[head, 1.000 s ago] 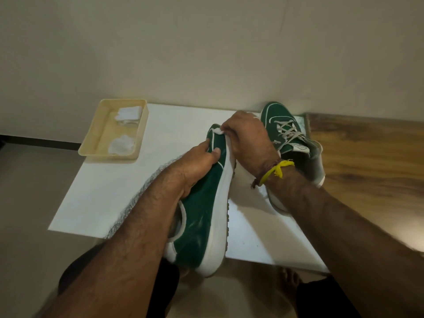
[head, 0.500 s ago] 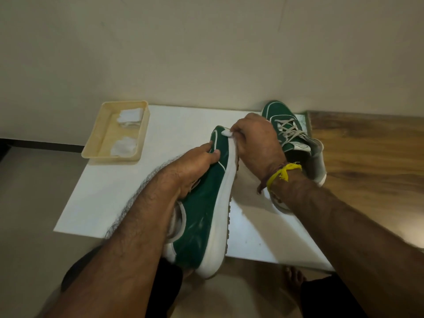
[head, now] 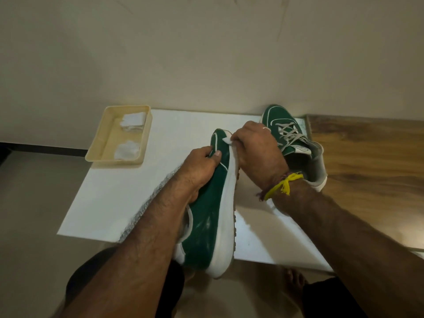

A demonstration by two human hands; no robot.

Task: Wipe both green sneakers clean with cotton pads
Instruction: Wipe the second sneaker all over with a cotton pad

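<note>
A green sneaker (head: pixel 206 221) with a white sole is tipped on its side above the white board (head: pixel 128 193), toe pointing away. My left hand (head: pixel 197 171) grips its upper near the toe, thumb on the green side. My right hand (head: pixel 257 152) pinches a white cotton pad (head: pixel 227 140) against the sole's edge at the toe. The second green sneaker (head: pixel 291 136), with pale laces, stands upright on the board behind my right hand, partly hidden by it.
A cream plastic tray (head: pixel 101 143) at the board's far left holds two heaps of white cotton pads (head: pixel 127 150). A wooden surface (head: pixel 367 161) lies to the right. A pale wall rises just behind. My legs and a bare foot (head: pixel 294 283) are below the board's near edge.
My right hand with the pad has slid a little down the sole's edge from the toe tip toward me. The left hand and the sneaker have stayed almost still.
</note>
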